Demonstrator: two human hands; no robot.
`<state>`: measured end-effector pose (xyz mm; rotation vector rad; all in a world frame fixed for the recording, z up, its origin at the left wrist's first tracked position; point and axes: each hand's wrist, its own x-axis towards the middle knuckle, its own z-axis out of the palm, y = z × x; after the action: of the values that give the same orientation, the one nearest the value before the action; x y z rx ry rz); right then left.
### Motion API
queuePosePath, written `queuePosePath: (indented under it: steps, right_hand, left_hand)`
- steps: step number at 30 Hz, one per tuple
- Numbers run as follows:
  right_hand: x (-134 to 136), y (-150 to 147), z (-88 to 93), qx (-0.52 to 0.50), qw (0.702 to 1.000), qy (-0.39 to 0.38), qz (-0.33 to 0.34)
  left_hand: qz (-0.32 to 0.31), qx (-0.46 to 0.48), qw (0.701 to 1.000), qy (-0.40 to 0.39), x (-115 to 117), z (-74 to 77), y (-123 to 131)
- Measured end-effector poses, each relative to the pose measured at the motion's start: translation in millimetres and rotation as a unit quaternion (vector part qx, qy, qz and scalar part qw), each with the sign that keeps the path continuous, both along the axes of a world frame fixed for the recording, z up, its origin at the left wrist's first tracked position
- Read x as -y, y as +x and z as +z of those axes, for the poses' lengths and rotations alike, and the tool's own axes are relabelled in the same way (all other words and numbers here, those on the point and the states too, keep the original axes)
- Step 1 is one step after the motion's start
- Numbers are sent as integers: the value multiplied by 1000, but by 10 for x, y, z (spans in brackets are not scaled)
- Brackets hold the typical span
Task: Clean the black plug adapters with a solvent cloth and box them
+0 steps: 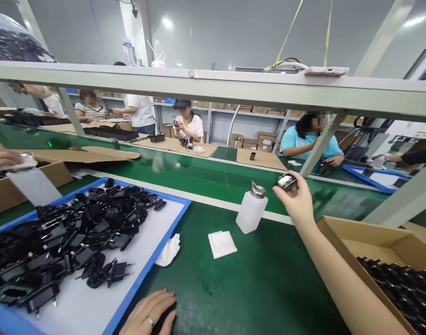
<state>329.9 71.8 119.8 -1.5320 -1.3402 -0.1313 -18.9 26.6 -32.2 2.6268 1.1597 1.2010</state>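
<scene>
My right hand (300,197) is raised beyond the dispenser bottle, fingers closed around a small glossy black part (287,182) with a bright reflection on its face. A white dispenser bottle (252,214) with a metal top stands upright just left of that hand. My left hand (148,314), wearing a ring, rests low on the green table beside the tray. Its fingers are stretched out with the thumb apart; the dark gap below them is hard to make out. Many black plug adapters (83,232), several with two pins showing, lie heaped in the blue-rimmed tray (164,244).
A folded white cloth (222,244) and a crumpled one (169,251) lie on the green table (206,298). At right, a cardboard box (373,228) holds rows of black parts. A shelf beam (213,86) crosses above. Another person's hand (5,158) shows at far left; co-workers sit opposite.
</scene>
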Motion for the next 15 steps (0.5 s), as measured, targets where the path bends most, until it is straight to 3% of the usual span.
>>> queuePosePath:
  steps: [3, 5, 8, 9, 12, 15]
  right_hand:
    - [284, -692, -79, 121, 977, 12, 176]
    - [416, -1094, -201, 185, 945, 6, 268]
    - [498, -1506, -374, 210, 904, 6, 372]
    - [495, -1587, -411, 209, 895, 5, 393]
    - [387, -1638, -443, 231, 873, -53, 425]
    - [124, -1417, -451, 264, 858, -213, 386]
  left_hand:
    - [6, 113, 980, -164, 156, 202, 129]
    - [-7, 216, 946, -243, 264, 397, 293]
    - [-96, 358, 875, -312, 330, 641, 560]
    - [-107, 403, 847, -328, 327, 691, 624]
    - [-46, 511, 784, -351, 296, 740, 687]
    - [-2, 528, 772, -353, 288, 703, 602]
